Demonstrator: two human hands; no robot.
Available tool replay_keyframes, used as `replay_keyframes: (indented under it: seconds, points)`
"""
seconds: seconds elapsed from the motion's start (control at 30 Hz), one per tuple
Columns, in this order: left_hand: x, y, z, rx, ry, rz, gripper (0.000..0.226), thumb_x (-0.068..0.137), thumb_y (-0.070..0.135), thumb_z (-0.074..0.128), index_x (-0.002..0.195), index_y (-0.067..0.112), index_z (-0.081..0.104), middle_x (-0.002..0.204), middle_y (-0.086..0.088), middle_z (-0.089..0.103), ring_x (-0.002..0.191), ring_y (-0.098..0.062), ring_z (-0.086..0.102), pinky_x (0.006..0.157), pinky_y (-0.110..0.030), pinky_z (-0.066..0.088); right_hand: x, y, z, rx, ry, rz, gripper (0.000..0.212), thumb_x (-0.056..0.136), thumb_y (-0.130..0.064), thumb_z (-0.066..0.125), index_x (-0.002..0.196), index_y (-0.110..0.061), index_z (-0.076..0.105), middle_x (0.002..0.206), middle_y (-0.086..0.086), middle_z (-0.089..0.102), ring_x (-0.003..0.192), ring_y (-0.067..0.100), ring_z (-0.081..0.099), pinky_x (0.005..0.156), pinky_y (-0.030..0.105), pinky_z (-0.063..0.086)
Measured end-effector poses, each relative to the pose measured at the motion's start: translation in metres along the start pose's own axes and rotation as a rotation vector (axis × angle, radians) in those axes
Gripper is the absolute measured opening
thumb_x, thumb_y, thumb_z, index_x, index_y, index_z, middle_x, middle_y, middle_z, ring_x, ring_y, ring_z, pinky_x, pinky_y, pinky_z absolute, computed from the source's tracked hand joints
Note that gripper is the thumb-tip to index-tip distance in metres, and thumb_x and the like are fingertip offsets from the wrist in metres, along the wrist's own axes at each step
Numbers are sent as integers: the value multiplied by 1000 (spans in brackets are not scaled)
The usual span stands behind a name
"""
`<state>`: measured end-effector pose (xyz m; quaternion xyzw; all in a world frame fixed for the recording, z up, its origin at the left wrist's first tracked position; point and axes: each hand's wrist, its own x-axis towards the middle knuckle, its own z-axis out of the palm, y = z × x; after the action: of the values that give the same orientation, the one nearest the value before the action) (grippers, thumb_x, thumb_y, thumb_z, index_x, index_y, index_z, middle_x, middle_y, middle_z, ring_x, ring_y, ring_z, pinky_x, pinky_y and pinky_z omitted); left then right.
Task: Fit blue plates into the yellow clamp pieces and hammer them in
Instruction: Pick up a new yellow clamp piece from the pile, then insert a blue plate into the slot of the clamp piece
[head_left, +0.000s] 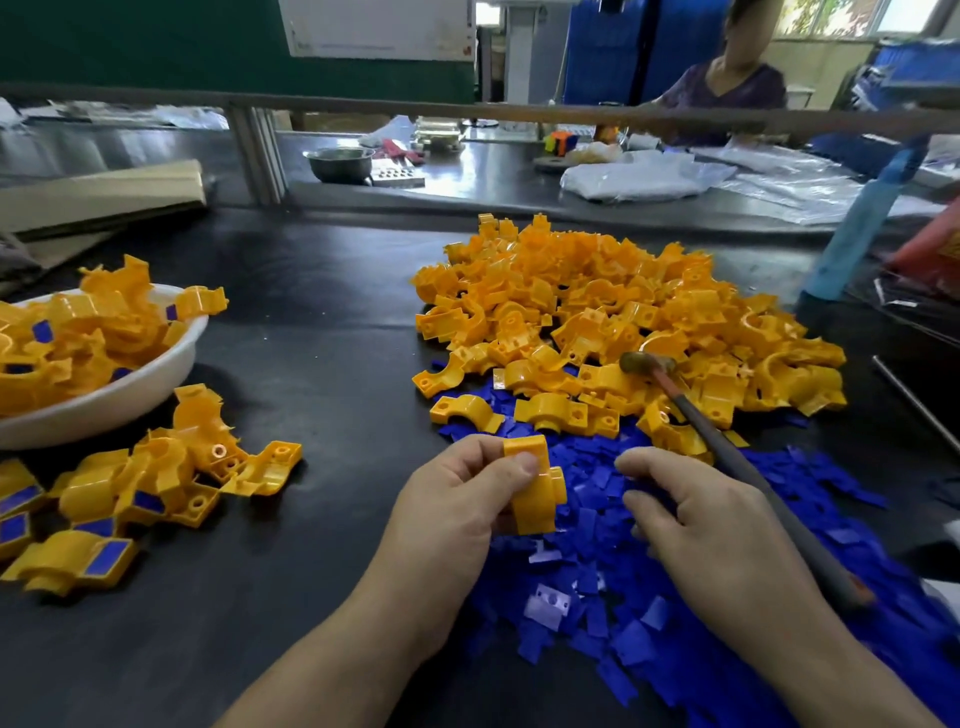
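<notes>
My left hand (457, 512) grips one yellow clamp piece (537, 486) just above the near edge of the blue plates. My right hand (711, 535) hovers over the pile of blue plates (587, 597), its fingers curled down toward them; whether it pinches a plate is hidden. A hammer (647, 362) lies with its head on the big heap of yellow clamp pieces (613, 306), and its dark handle runs down along the far side of my right hand.
A white bowl (130, 384) at the left holds clamp pieces fitted with blue plates, and more fitted pieces (156, 488) lie in front of it. Another person sits at the far bench beyond a metal rail (519, 111). A blue bottle (857, 228) stands at the right.
</notes>
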<state>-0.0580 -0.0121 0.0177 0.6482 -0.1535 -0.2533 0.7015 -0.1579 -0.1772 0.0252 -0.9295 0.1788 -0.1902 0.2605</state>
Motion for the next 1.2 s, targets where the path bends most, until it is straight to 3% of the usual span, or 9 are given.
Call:
replay_keyframes:
  seconds: [0.1,0.27,0.37,0.5,0.63,0.73,0.9,1.2]
  points:
    - [-1,0,0,-5,1,-1,25,66,50,68,85,35,74,96,-1,75,91,-21,72,69,-24,57,0,1,1,18,10,1,24,90,-19,61,107,-36,64,87,-28,56,85,-12,56,68,3,46]
    - [-1,0,-1,18,7,-16,14,79,42,70,89,34,75,92,2,75,87,-19,72,68,-24,57,0,-3,-2,-42,58,-96,15,89,-20,61,93,-35,63,88,-23,57,92,-5,53,70,8,41]
    - [-4,1,0,49,-39,-27,13,82,35,73,94,30,76,90,3,77,80,-13,73,62,-18,54,-4,-12,-8,158,123,-130,16,86,-27,60,97,-38,65,88,-19,63,92,-4,58,75,5,44]
    - [-7,2,2,62,-86,-25,41,65,47,77,103,33,72,91,3,77,76,-8,73,60,-14,51,-10,-26,-9,494,18,-37,14,74,-41,56,87,-43,63,79,-12,68,64,4,65,57,12,51]
    - [-9,4,4,21,-118,-20,36,64,45,80,97,32,73,87,0,77,74,-8,73,58,-13,51,-11,-29,-9,500,-24,-41,11,75,-46,54,83,-40,58,69,-2,65,48,10,60,46,19,51]
    - [-9,4,5,20,-121,-26,40,63,42,80,99,26,72,85,1,77,71,-7,73,55,-12,51,-11,-30,-11,542,-40,-36,15,73,-47,56,84,-41,63,66,-1,67,54,10,64,54,18,53]
    - [-9,3,4,16,-120,-24,41,64,38,80,101,23,71,90,-5,78,74,-12,74,57,-14,52,-12,-31,-6,584,-58,-20,22,81,-23,63,98,-38,63,73,-3,70,61,11,68,58,17,55]
    - [-11,5,6,34,-178,-5,24,73,45,74,94,32,75,83,3,76,71,-6,71,61,-16,53,-15,-33,-9,468,-23,-117,17,76,-43,56,88,-39,67,83,-17,65,77,5,63,59,10,48]
